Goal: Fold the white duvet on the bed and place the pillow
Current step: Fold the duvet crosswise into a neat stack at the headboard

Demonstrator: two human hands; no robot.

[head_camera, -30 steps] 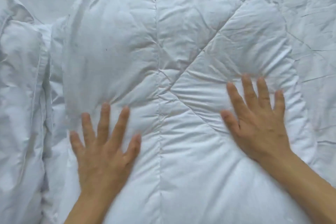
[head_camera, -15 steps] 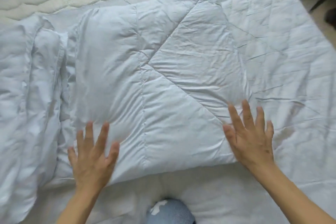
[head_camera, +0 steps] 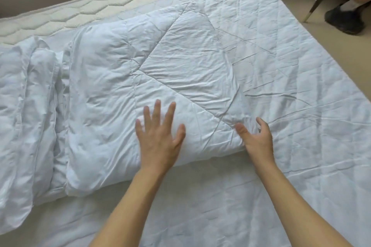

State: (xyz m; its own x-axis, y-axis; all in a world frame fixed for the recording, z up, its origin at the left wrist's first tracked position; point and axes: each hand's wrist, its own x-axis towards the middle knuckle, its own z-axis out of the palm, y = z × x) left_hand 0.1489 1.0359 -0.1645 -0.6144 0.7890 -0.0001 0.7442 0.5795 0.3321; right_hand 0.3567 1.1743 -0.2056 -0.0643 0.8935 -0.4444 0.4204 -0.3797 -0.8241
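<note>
folded white duvet (head_camera: 160, 78) on bed (head_camera: 301, 106) | left hand (head_camera: 159, 136) – flat, fingers spread, pressing duvet; right hand (head_camera: 258, 139) – fingers loosely curled at duvet's corner, holding nothing | pillow (head_camera: 22, 116) just left

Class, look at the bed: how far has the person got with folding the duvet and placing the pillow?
Done: the white duvet lies folded into a thick rectangle on the bed. In hand: the left hand rests flat on its near part, and the right hand sits at its near right corner, fingers loosely curved, no clear grip. Left: the pillow lies left of the duvet, untouched.
</note>
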